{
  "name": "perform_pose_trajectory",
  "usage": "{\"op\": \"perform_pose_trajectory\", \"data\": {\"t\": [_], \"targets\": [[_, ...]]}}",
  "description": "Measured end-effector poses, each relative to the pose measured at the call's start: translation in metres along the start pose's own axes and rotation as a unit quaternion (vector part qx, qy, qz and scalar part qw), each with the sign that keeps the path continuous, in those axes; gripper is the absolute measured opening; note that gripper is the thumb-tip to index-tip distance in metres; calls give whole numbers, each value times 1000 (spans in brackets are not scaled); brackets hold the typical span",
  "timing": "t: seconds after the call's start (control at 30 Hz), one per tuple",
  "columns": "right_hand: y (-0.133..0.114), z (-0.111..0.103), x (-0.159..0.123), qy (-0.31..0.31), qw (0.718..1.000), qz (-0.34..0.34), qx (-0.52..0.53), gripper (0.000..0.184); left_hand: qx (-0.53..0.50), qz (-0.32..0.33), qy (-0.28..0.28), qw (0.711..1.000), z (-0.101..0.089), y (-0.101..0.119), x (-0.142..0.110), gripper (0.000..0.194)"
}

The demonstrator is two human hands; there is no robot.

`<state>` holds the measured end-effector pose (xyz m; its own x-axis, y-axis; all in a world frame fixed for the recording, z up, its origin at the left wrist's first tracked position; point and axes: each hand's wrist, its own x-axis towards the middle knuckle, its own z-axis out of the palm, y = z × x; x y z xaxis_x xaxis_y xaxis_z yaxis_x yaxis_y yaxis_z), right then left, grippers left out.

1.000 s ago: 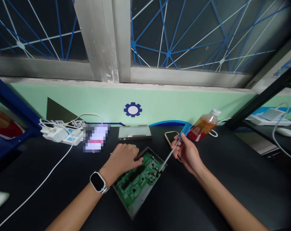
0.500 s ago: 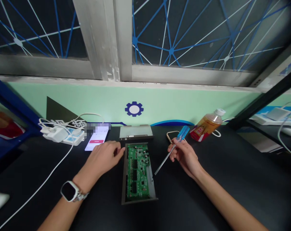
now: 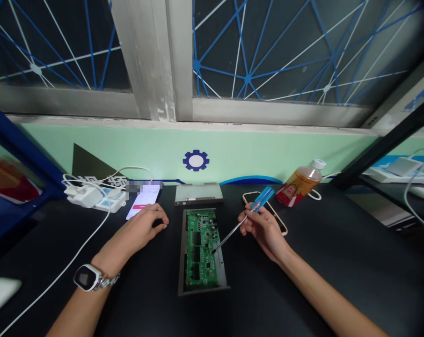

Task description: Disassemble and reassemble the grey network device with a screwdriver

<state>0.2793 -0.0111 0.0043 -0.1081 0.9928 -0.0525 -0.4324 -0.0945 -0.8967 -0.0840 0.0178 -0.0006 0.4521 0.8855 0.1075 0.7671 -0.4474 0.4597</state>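
A screwdriver [image 3: 262, 200] with a clear blue handle is in my right hand [image 3: 264, 229], gripped near the base of the handle. Its metal shaft slants down to the left, and the tip appears over the right part of a green circuit board [image 3: 202, 243]; whether it touches cannot be told. The board lies in a shallow metal tray [image 3: 181, 276] on the black desk. My left hand [image 3: 145, 227] rests to the left of the tray, partly over the lower end of a lit phone [image 3: 145, 196]. Its fingers are loosely bent, thumb apart, holding nothing.
Behind the tray lies a metal cover plate [image 3: 198, 193]. A pale-framed phone or case [image 3: 284, 228] sits beside my right hand, partly hidden. Farther right leans a drink bottle [image 3: 299, 185]. A power strip [image 3: 110, 201] with white cables and a white mouse [image 3: 1, 295] are at left.
My left hand has drawn back leftward from the tray's edge towards the phone. My right hand has shifted slightly left, bringing the screwdriver tip from beside the tray to over the board.
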Motion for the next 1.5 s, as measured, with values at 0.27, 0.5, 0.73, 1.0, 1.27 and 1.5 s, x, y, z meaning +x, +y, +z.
{"op": "perform_pose_trajectory", "data": {"t": [0.27, 0.5, 0.73, 1.0, 1.27, 1.5], "targets": [[0, 5, -2, 5, 999, -24, 29, 28, -221, -23, 83, 971, 10, 51, 15, 16], [-2, 9, -3, 11, 994, -76, 72, 17, -612, -166, 173, 754, 44, 107, 23, 24], [-2, 15, -6, 4, 991, -102, 83, 12, -687, -204, 146, 682, 50, 118, 22, 28], [-2, 20, -9, 5, 992, -87, 89, 14, -688, -209, 138, 681, 50, 116, 22, 27], [-5, 22, -11, -7, 993, -86, 80, 13, -682, -210, 142, 686, 50, 116, 21, 30], [-7, 23, -13, -30, 994, -89, 55, 13, -691, -205, 142, 678, 50, 116, 22, 27]]}}
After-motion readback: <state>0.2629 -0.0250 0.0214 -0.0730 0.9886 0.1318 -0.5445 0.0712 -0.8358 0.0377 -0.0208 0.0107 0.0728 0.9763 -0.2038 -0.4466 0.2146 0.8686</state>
